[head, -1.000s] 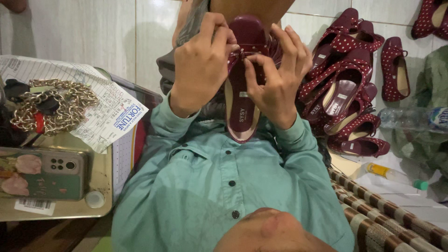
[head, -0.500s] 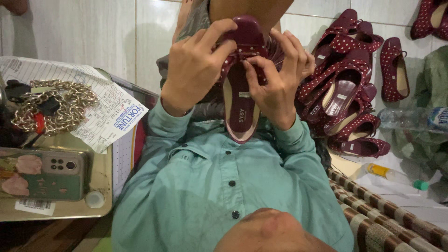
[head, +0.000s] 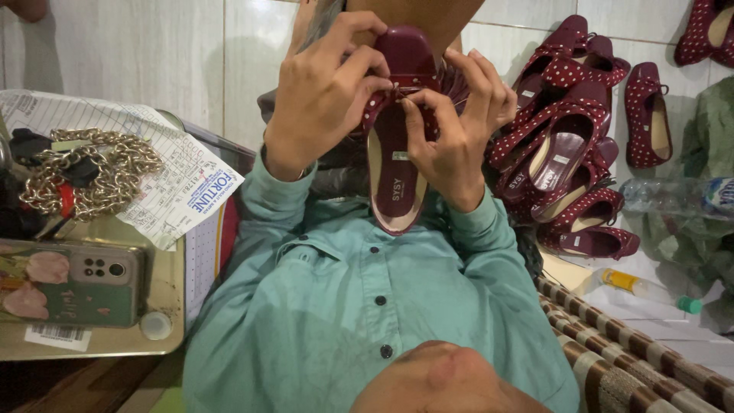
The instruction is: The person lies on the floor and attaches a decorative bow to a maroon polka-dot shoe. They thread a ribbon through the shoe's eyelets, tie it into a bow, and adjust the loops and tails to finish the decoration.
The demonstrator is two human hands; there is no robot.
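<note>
I hold a maroon flat shoe (head: 397, 176) with white dots and a tan insole upright in front of my chest, toe end up. My left hand (head: 325, 92) wraps the toe from the left, thumb and fingers pinching the front edge. My right hand (head: 459, 130) grips the right side, its thumb and forefinger pinching the dotted trim at the opening, close to the left fingers. My teal shirt sleeves (head: 290, 199) reach up to both hands. The toe tip rests against a brown surface (head: 413, 15) above.
A pile of matching maroon dotted shoes (head: 566, 145) lies to the right on the tiled floor. Near it are a plastic water bottle (head: 673, 195), a small yellow bottle (head: 634, 284) and a striped mat (head: 634, 359). A metal tray (head: 99, 348) at left carries a phone (head: 69, 283), chain (head: 99, 172) and paper (head: 191, 191).
The fingers of both hands have shifted slightly on the shoe's front, drawing closer together at the trim. The shoe stays in almost the same place.
</note>
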